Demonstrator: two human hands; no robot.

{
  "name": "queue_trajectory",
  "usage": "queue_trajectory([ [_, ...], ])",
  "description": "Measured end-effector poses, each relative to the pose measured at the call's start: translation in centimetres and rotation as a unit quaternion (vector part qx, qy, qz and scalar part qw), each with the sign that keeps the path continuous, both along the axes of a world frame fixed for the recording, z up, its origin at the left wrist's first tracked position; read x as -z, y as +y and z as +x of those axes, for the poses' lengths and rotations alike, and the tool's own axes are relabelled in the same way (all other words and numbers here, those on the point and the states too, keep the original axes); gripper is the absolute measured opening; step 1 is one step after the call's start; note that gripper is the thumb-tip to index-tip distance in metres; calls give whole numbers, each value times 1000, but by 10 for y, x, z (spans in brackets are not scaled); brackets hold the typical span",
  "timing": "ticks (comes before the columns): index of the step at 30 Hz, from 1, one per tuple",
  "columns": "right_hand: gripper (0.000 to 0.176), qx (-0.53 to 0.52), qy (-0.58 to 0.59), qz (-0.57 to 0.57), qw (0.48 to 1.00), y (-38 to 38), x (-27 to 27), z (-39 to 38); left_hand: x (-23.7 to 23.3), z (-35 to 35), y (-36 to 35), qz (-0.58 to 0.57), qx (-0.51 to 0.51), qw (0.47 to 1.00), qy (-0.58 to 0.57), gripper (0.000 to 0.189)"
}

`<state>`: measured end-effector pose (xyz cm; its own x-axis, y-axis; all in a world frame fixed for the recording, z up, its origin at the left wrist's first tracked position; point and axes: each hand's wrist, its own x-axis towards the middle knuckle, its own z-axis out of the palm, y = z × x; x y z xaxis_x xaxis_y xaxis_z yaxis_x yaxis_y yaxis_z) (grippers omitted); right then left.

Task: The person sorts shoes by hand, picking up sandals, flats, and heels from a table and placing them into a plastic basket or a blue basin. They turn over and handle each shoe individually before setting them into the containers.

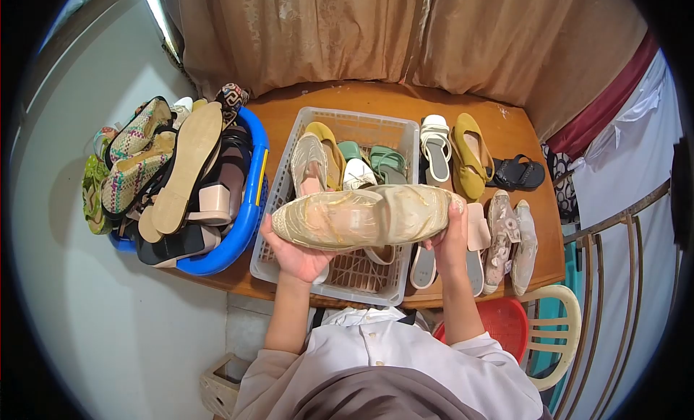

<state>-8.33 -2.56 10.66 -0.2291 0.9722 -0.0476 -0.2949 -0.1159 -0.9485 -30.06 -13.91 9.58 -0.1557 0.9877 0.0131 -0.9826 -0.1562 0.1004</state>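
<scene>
Above the clear plastic crate (pixel 413 142), a pair of cream-gold lace flat shoes (pixel 325 221) is held crosswise, the two overlapping near the middle. My left hand (pixel 296 259) is closed around the left end from below. Around the right end, my right hand (pixel 452 236) is closed, thumb at the tip. Inside the crate lie a pale mesh shoe (pixel 309 160), a mustard flat (pixel 332 154), green sandals (pixel 388 162) and a white shoe (pixel 358 174). The held pair hides part of the crate.
A blue basket (pixel 256 142) piled with shoes stands left on the wooden table (pixel 303 95). Right of the crate are white sandals (pixel 435 149), mustard flats (pixel 471 156), black sandals (pixel 517 173) and floral flats (pixel 500 239). A red chair seat (pixel 499 322) and cream chair (pixel 571 322) stand below.
</scene>
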Motion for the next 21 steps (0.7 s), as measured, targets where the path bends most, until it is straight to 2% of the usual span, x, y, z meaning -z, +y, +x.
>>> queue_trajectory([
  [7, 41, -51, -61, 40, 996, 8, -17, 3, 1, 7, 4, 18, -12, 998, 55, 98],
  [8, 48, -86, -49, 8, 995, 11, -13, 8, -2, 7, 4, 15, -21, 999, 31, 98],
  [10, 54, -95, 46, -31, 994, 15, -16, 10, -6, 8, 4, 8, -37, 999, -18, 98],
  [14, 63, -70, 177, -52, 980, 20, -20, 17, 6, 6, 6, 8, -43, 994, 98, 95],
  [16, 66, -59, 227, -51, 971, 23, -24, 22, 8, 2, 6, 19, -29, 998, 46, 94],
  [19, 68, -146, 252, -94, 952, 25, -33, 38, 6, 6, 8, -18, -19, 999, 33, 93],
  [21, 63, -165, 201, -92, 961, 29, -24, 40, 7, 11, 10, -53, -18, 997, 51, 93],
])
